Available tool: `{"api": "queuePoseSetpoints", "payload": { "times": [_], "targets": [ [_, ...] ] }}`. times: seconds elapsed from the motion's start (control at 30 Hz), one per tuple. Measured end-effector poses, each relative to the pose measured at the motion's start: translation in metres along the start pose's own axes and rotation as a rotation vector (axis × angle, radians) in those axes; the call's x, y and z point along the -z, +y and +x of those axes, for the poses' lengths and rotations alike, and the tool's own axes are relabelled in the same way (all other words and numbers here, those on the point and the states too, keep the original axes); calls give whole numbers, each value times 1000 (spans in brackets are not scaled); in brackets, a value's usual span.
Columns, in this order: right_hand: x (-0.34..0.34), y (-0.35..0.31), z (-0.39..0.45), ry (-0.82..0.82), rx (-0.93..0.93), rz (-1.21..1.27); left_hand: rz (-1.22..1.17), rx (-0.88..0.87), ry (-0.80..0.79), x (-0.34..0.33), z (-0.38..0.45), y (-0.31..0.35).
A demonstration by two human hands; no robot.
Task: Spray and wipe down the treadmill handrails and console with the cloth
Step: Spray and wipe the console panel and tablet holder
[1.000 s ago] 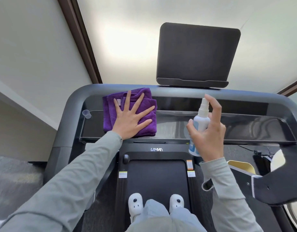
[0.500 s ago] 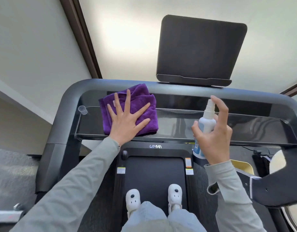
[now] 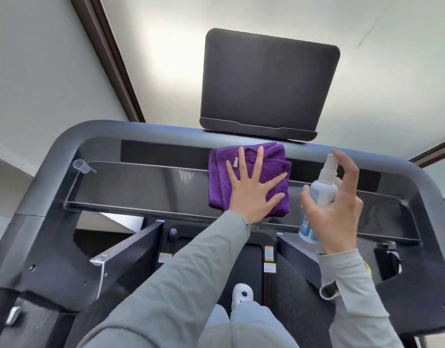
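Folded purple microfibre cloth (image 3: pixel 249 177) now mid-console, slid rightward from left end under flat, spread left hand (image 3: pixel 254 190). Right hand (image 3: pixel 338 204) grips white-blue spray bottle (image 3: pixel 319 197), forefinger raised. Glossy black console panel (image 3: pixel 146 189): left part wiped; right remains.

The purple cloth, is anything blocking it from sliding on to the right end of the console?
Yes. The right hand holds the spray bottle just right of the purple cloth, over the console, in the way. The left hand presses flat on the cloth.

No lettering is legible, even on the spray bottle (image 3: pixel 323 194).
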State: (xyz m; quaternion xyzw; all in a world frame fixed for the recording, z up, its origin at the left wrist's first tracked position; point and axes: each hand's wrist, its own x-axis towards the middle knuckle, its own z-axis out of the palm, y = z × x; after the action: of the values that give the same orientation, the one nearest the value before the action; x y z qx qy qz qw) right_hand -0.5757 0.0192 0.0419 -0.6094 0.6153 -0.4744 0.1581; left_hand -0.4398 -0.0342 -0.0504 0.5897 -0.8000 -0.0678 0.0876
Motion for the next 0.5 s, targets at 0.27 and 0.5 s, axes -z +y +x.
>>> {"api": "queuePoseSetpoints", "payload": {
  "times": [0.27,0.5],
  "targets": [
    [13,27,12,-23,-18,5,-32,267,35,16,-41,-72],
    [25,50,12,-21,-21,30,39,215,32,13,-33,-52]
  ]
}}
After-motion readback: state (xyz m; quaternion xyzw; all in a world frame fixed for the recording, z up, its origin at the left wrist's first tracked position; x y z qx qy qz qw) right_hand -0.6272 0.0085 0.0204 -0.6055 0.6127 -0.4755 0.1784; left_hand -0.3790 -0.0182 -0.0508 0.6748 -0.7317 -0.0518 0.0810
